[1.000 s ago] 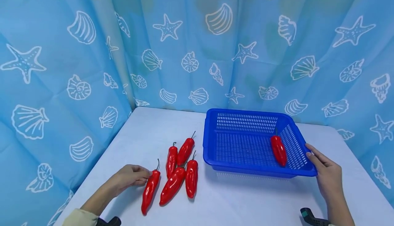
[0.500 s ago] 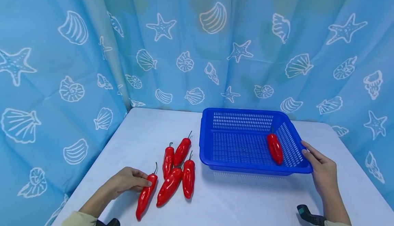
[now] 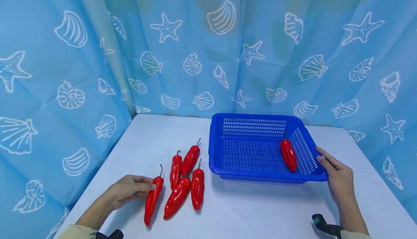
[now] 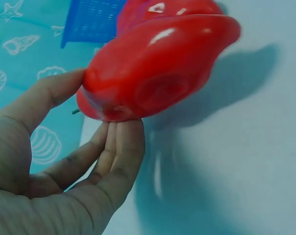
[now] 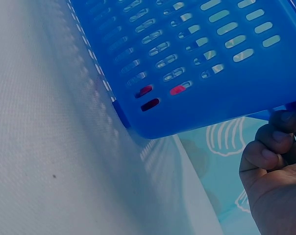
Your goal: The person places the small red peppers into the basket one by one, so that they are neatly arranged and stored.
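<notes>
"While the head view is under examination, what does the left hand (image 3: 131,189) hold?"

"One red pepper (image 3: 152,203), pinched near the stem end between thumb and fingers, its stem pointing away from the person. It is to the left of four loose peppers (image 3: 177,197) grouped on the white table (image 3: 244,210)."

"And the right hand (image 3: 338,175)?"

"Grasping the blue basket (image 3: 262,175) at its right-hand rim, thumb and forefinger at the edge. Inside, near the right wall, lies a single pepper (image 3: 289,156)."

"Findings from the left wrist view?"

"Grip confirmed. The thumb bears on one side, the fingertips on the opposite side, parted only by the pepper's thickness. Red shows directly behind it, with part of the basket beyond. Whether the held pepper's tip touches the table, I cannot tell."

"The right wrist view?"

"Fingers curled in at the basket's rim, seen at the right edge of the view; the exact contact is partly hidden. Red patches show through slots in the basket wall. Behind the hand hangs the patterned curtain (image 5: 224,139)."
</notes>
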Available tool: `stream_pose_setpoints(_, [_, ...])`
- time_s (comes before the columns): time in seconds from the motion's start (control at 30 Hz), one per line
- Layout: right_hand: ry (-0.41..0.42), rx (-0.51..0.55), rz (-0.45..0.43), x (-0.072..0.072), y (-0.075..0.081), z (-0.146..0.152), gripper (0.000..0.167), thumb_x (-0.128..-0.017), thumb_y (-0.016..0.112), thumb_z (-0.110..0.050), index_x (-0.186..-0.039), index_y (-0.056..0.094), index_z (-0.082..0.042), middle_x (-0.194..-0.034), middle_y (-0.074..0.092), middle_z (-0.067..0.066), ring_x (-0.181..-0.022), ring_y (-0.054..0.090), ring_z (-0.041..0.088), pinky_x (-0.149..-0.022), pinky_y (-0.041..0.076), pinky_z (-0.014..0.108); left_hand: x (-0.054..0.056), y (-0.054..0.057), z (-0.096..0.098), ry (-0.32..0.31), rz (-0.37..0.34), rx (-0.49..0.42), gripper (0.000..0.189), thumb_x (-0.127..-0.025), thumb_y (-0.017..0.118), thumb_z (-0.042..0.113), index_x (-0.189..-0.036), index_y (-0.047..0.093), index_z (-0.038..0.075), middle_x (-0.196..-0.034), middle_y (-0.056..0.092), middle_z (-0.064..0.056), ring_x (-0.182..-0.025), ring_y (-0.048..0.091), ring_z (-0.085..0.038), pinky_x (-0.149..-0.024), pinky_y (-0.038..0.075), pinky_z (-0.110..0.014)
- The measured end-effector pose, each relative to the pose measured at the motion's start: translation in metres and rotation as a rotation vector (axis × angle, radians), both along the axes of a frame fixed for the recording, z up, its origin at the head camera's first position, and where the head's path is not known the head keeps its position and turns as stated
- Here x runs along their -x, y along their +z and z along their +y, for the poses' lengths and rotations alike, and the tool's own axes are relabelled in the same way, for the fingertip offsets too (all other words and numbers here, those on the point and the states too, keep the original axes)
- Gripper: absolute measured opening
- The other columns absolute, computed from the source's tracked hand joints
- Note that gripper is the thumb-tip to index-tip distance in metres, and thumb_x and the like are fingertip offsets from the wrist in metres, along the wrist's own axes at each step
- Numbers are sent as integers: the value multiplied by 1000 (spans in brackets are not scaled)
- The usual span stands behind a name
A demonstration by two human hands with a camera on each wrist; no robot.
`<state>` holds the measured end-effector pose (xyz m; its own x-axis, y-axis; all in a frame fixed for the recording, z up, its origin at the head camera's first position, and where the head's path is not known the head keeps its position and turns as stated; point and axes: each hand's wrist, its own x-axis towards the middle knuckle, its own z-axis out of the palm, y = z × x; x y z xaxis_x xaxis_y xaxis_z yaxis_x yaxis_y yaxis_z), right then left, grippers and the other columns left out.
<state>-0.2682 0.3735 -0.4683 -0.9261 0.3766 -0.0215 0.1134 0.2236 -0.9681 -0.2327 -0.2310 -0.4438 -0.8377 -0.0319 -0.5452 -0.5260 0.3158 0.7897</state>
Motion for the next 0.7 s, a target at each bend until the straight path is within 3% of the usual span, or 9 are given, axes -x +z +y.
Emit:
stream_pose_setpoints(0.4, [2, 35, 24, -2, 0, -2, 52, -97, 63, -45, -145, 54, -27, -154, 43, 6, -128, 55, 14, -75, 49, 7, 13, 17, 6, 33, 115, -89, 73, -85, 81, 30, -138, 48, -8, -125, 62, -20, -101, 66, -26, -92, 55, -45])
stream_pose_setpoints(0.7, [-6, 31, 15, 0, 0, -1, 53, -97, 62, -45, -146, 53, -26, -154, 42, 9, -130, 54, 16, -76, 49, 7, 27, 26, 27, 1, 169, -159, 75, -87, 78, 31, -141, 43, -7, -130, 59, -20, -100, 68, -22, -94, 54, -44])
